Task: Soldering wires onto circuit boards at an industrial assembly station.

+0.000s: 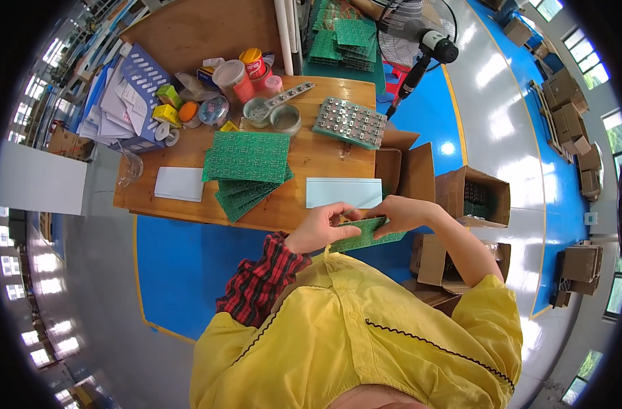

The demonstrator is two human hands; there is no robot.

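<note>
Close to my body, past the table's front edge, a green circuit board panel (369, 235) is held tilted between both hands. My left hand (324, 228) grips its left end, thumb on the near face. From the right, my right hand (405, 215) closes on its upper edge with the fingers bent down. Just beyond the hands lies a pale blue-white sheet or pad (344, 192). Left of it, a fanned stack of green circuit board panels (247, 157) rests on the table. Further back on the right sits a panel stack with metal parts on top (350, 123).
Jars (233, 80), glass bowls (285, 118) and a blue file rack (142, 88) crowd the back left of the wooden table (256, 213). White paper (179, 184) lies front left. Cardboard boxes (473, 196) stand on the right. A fan (427, 41) is beyond the table.
</note>
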